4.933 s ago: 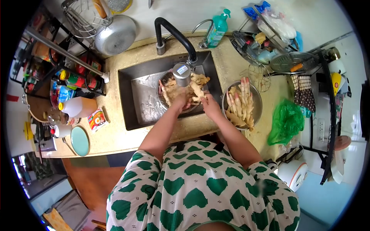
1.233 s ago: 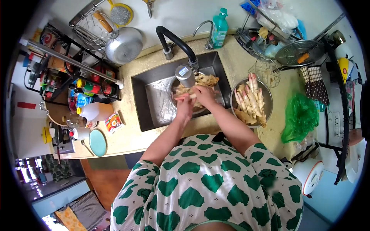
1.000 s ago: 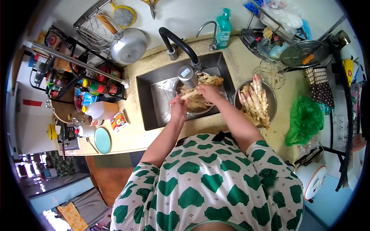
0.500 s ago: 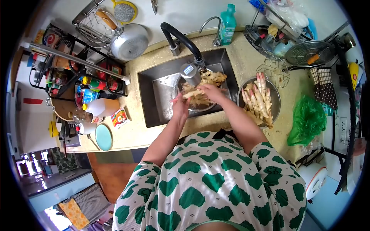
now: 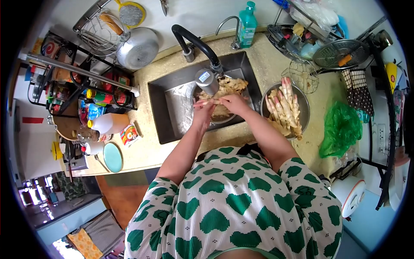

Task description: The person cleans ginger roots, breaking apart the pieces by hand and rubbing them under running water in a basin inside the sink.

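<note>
Under the black faucet (image 5: 196, 41) with its round silver head, a metal bowl of ginger (image 5: 235, 86) stands in the steel sink (image 5: 166, 121). Above this bowl my left hand (image 5: 203, 111) grips one end of a pale ginger piece with pink tips. My right hand (image 5: 234, 103) is closed on the other end of that piece, and my fingers hide much of it. To the right of the sink, a second metal bowl (image 5: 305, 105) on the counter holds several ginger roots (image 5: 284, 108) with pink stems.
Green plastic bag (image 5: 340, 129) and wire rack (image 5: 304, 77) lie right of the bowls. A green soap bottle (image 5: 247, 26) stands behind the sink. At left are a teal plate (image 5: 113, 157), a jug (image 5: 108, 124), a noodle packet (image 5: 129, 134) and a shelf of bottles.
Both hands have come closer together over the bowl, and less of the ginger piece shows between them. The whole view has shifted slightly.
</note>
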`<state>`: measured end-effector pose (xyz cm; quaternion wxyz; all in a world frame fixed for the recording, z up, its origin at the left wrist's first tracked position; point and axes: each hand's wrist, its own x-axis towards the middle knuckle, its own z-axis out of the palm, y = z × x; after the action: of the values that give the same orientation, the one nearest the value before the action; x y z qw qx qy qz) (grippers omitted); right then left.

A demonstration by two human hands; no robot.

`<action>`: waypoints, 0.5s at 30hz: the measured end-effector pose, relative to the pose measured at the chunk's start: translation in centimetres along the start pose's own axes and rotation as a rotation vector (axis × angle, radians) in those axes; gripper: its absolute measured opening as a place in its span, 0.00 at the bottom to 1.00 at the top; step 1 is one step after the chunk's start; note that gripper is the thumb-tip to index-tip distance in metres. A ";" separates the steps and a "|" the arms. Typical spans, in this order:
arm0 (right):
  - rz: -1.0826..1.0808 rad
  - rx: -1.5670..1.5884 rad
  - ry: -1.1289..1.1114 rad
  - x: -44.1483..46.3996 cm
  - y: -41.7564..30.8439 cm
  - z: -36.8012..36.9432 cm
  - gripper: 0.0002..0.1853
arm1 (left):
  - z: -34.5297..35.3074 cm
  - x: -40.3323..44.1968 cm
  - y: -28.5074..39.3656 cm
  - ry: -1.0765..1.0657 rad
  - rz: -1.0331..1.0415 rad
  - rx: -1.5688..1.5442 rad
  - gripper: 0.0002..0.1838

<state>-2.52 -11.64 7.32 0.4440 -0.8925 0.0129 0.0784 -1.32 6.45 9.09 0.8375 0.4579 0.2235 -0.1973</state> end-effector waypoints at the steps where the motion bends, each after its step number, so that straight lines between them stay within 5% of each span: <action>1: 0.035 0.028 -0.012 0.4 0.5 0.3 0.14 | 0.0 -0.1 -0.2 -0.029 0.034 0.029 0.12; 9: 0.251 0.499 -0.260 1.2 0.9 0.6 0.13 | -1.0 0.2 -0.8 -0.027 0.117 0.014 0.09; 12: 0.000 0.124 -0.031 0.7 -0.4 0.7 0.15 | -1.7 1.2 -1.5 0.003 0.120 -0.006 0.06; 15: 0.028 0.083 0.091 0.5 -2.0 1.2 0.13 | -2.0 1.7 -1.5 0.035 0.089 -0.023 0.06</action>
<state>-2.04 -9.49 8.09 0.4784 -0.8757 0.0488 0.0431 -1.17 7.19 6.15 0.8468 0.4609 0.2197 -0.1493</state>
